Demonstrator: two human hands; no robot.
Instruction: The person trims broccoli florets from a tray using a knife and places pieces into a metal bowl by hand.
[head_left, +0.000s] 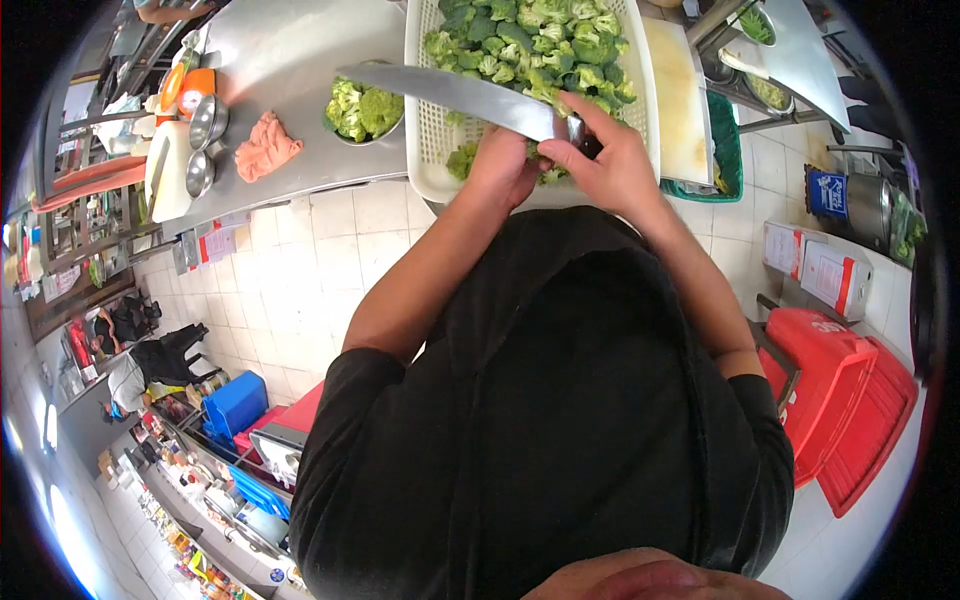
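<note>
My right hand is closed round the dark handle of a large kitchen knife. The broad blade points left over a white plastic crate full of cut broccoli florets. My left hand is at the crate's near side, just below the blade. Its fingers are curled; what they hold is hidden, though bits of green show between the two hands. Left of the crate, a metal bowl holds more broccoli, with finer green pieces on its right side.
A pink cloth, metal bowls and an orange scale sit on the steel table. Right of the crate are a cutting board and a green crate. A red bin stands behind me at right.
</note>
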